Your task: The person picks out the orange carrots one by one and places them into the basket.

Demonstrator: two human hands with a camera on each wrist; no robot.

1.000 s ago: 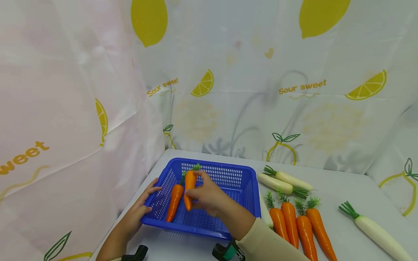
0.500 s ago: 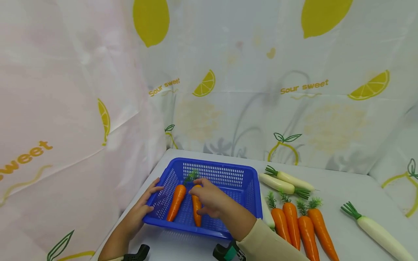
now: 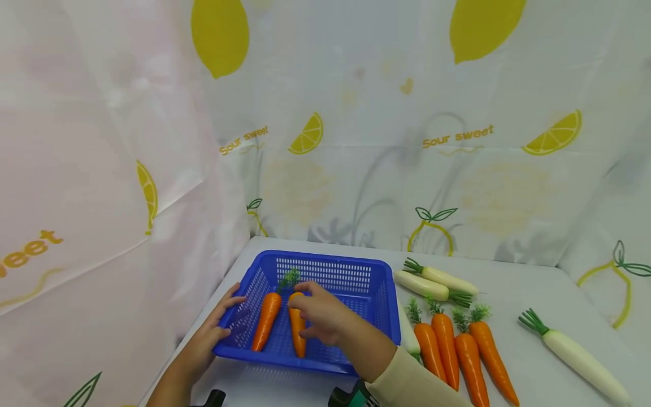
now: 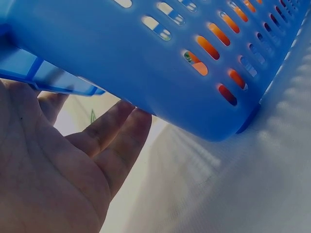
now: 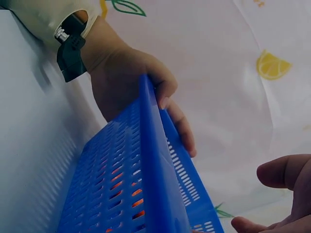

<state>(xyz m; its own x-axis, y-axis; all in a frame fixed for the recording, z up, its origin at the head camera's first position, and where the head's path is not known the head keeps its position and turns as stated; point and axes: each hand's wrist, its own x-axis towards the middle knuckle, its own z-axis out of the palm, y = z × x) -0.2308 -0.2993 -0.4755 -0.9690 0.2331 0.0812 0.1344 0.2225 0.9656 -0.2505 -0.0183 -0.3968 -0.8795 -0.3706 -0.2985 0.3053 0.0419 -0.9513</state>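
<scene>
Head cam: white worktop (image 3: 513,282), lemon-print fabric walls (image 3: 376,85) around it. Left hand (image 3: 200,342) grips the left rim of a slotted blue plastic basket (image 3: 383,299), right hand (image 3: 325,316)'s over the right one of two long orange carrots (image 3: 267,322) inside. Left wrist: fingers (image 4: 129,145) under the rim. Right wrist: right fingers (image 5: 282,171) wide apart.

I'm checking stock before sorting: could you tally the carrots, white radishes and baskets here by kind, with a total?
Carrots: 6 (2 in the basket, 4 on the table)
White radishes: 4 (all on the table, one partly hidden by the basket)
Baskets: 1
Total: 11
</scene>
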